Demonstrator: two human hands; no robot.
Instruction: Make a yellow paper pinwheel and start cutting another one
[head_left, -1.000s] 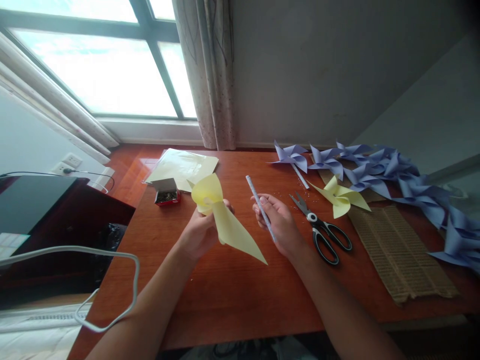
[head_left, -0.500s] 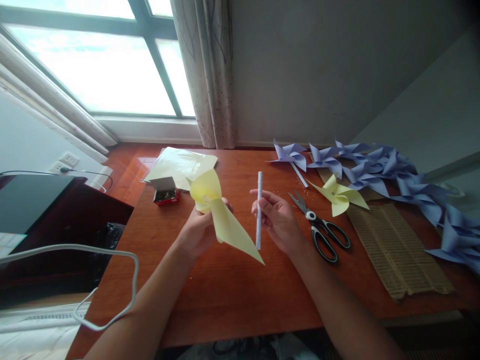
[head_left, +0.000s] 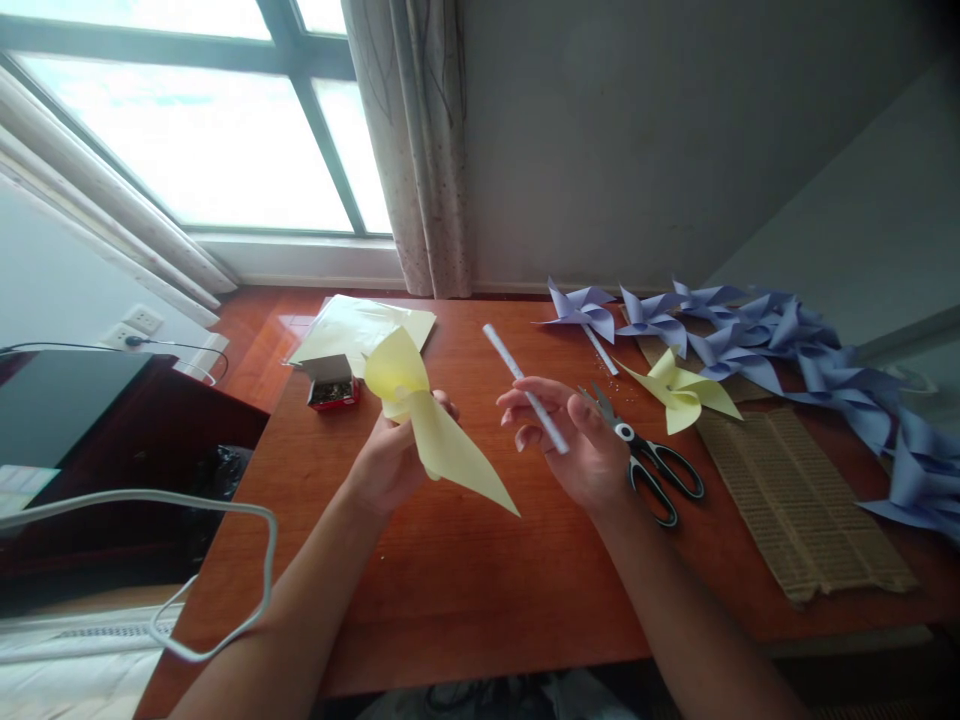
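A half-folded yellow paper pinwheel [head_left: 420,420], smooth and matte, has one curled loop at the top and one long pointed blade slanting down to the right. The left hand [head_left: 390,462] holds it above the table [head_left: 465,570], fingers clamped on its middle, which they hide. The right hand [head_left: 581,445] pinches a thin white rolled-paper stick [head_left: 525,386], tilted up to the left. Just beside that hand lie black-handled scissors [head_left: 649,460]. Farther right, a finished yellow pinwheel [head_left: 679,392], a row of lilac pinwheels [head_left: 780,345] cut off at the edge, and a woven mat [head_left: 802,500]. A red box [head_left: 332,385] holds small things too tiny to identify.
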